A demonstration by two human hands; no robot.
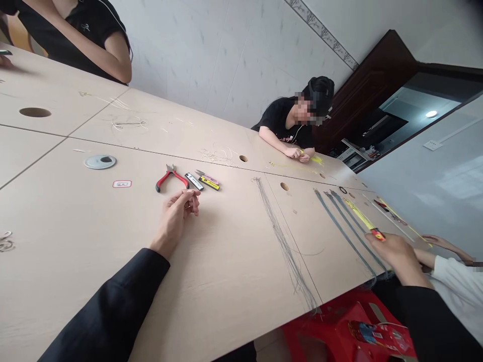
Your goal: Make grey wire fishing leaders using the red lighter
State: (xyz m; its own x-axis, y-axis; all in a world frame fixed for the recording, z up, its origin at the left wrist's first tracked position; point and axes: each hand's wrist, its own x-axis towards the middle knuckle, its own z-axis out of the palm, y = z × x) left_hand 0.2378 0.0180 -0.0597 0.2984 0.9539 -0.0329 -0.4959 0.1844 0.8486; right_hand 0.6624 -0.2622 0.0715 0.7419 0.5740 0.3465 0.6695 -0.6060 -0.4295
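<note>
My left hand (177,218) is above the table, its thumb and fingers pinched together; anything between them is too small to make out. Just beyond it lie red-handled pliers (172,178) with their handles spread, and small thread snips (207,177) beside a black and a yellow strip. Out to the right, my right hand (394,254) is closed around a small red-and-yellow object (377,234) whose kind I cannot tell. Past it, yellow strands (358,213) lie by several bundles of grey-green cords (339,226). A loose bundle of thin grey cords (277,231) lies between my hands.
A round whitish disc (100,161) and a red-edged label (123,184) lie on the wooden table (94,241). One person (290,120) sits opposite handling yellow strands; others sit far left and right. A red plastic stool (324,327) stands below the near edge.
</note>
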